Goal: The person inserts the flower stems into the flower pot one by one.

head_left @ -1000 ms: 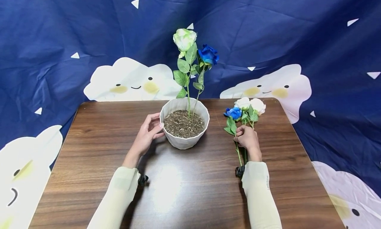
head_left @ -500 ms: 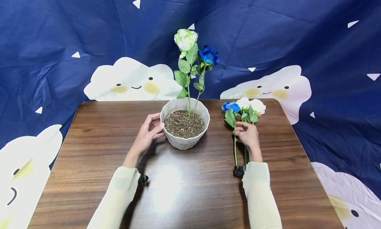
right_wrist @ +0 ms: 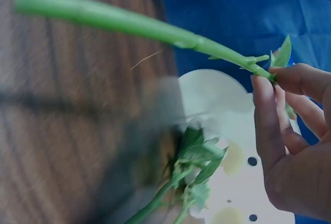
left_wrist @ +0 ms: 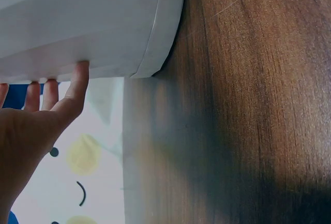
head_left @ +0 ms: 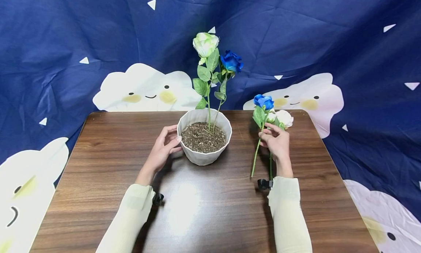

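Note:
With thumb and fingertips my right hand (head_left: 277, 140) pinches the green stem (right_wrist: 129, 25) of a blue rose (head_left: 264, 102), just under its leaves. The bloom points up and away, and the stem's lower end hangs over the table. My left hand (head_left: 163, 147) rests against the left side of a white faceted flowerpot (head_left: 201, 158), its fingers fairly straight along the wall (left_wrist: 77, 27). Dark soil (head_left: 202, 141) fills the pot. A white-green rose (head_left: 205, 45) and a darker blue rose (head_left: 231, 61) stand upright in it.
White flowers (head_left: 284, 118) lie on the brown wooden table (head_left: 108, 165) behind and beneath my right hand, their leaves (right_wrist: 201, 157) and stems partly hidden. A dark blue cloth (head_left: 131, 30) with smiling clouds hangs behind the table's far edge.
My right hand has lifted the blue rose off the table, away from the white flowers; its bloom rose and its stem end swung left. My left hand stays at the pot.

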`<state>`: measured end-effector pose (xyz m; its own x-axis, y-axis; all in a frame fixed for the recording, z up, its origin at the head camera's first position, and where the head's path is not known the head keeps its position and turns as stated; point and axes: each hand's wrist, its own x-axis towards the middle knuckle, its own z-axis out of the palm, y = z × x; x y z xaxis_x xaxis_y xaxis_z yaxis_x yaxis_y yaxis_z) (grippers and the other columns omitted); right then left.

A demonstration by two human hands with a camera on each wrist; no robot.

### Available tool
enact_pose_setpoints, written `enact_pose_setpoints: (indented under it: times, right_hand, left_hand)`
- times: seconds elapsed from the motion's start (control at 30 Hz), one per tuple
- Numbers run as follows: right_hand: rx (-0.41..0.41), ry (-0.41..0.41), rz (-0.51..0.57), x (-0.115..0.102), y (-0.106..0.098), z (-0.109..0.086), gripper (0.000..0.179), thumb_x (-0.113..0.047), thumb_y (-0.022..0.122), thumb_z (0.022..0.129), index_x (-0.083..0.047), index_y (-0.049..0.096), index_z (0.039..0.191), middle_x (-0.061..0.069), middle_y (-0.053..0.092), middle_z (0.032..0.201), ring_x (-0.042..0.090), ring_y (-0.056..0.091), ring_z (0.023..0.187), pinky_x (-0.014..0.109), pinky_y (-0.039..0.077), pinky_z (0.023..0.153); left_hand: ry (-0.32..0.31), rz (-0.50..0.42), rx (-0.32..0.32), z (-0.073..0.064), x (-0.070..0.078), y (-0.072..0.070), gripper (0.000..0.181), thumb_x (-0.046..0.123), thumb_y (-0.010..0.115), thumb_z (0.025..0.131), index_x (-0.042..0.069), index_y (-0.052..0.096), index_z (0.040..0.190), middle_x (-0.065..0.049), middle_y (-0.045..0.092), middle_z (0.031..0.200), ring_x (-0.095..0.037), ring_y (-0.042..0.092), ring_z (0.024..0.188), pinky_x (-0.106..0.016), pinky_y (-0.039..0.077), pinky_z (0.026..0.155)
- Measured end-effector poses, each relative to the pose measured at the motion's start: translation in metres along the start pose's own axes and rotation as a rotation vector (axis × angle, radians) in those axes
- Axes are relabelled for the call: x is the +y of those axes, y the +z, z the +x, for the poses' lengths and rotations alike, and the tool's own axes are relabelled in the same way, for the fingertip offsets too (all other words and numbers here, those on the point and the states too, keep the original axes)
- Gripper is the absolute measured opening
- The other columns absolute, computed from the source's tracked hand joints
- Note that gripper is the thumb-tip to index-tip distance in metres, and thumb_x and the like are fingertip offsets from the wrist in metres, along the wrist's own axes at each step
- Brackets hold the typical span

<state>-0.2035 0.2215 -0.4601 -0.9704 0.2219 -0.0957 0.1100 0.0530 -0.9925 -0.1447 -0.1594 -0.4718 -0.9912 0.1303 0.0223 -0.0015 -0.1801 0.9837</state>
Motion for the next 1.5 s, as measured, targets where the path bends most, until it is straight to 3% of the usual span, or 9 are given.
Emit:
enact_pose_setpoints:
  times: [0.33,0.63,0.83,1.3,1.5]
  right_hand:
    - [0.093,-0.030,0.226,-0.023,0.010,0.000,0.045,0.015,0.070,0.084,0.004,0.065,0.128,0.000,0.066,0.078,0.008,0.068,0.067,0.024,0.057,0.049]
    - [0.143,-0.089,0.284,-0.039,0.014,-0.001,0.046,0.016,0.071,0.084,0.002,0.067,0.127,0.002,0.064,0.078,0.008,0.066,0.065,0.023,0.057,0.048]
    - [0.160,-0.163,0.363,-0.051,0.019,-0.005,0.044,0.019,0.069,0.082,0.004,0.068,0.123,0.005,0.066,0.081,0.011,0.066,0.069,0.025,0.057,0.047]
    - [0.151,-0.184,0.521,-0.085,0.030,-0.011,0.047,0.019,0.073,0.078,0.003,0.069,0.122,0.010,0.065,0.082,0.017,0.070,0.067,0.028,0.058,0.047]
    - [0.141,-0.243,0.531,-0.097,0.037,-0.010,0.045,0.020,0.073,0.078,0.002,0.071,0.120,0.009,0.066,0.081,0.017,0.071,0.065,0.027,0.057,0.046]
  left_hand:
    - [0.010,-0.006,-0.003,0.001,0.000,0.000,0.051,0.007,0.057,0.100,0.000,0.038,0.146,-0.028,0.044,0.146,-0.035,0.052,0.125,-0.044,0.057,0.090]
    - [0.001,0.001,-0.001,0.000,0.001,0.000,0.050,0.007,0.057,0.101,0.001,0.038,0.147,-0.027,0.045,0.146,-0.037,0.051,0.127,-0.045,0.057,0.091]
    - [-0.001,0.003,0.001,0.000,0.000,-0.001,0.050,0.007,0.058,0.101,0.000,0.038,0.146,-0.027,0.045,0.145,-0.037,0.051,0.126,-0.043,0.057,0.091]
    - [-0.002,0.000,0.006,0.000,-0.001,-0.001,0.049,0.006,0.057,0.101,0.001,0.039,0.146,-0.027,0.045,0.145,-0.036,0.052,0.126,-0.044,0.057,0.091]
    - [0.000,0.002,0.004,0.000,-0.001,0.000,0.049,0.006,0.057,0.101,0.000,0.039,0.146,-0.027,0.045,0.144,-0.037,0.051,0.126,-0.045,0.057,0.091]
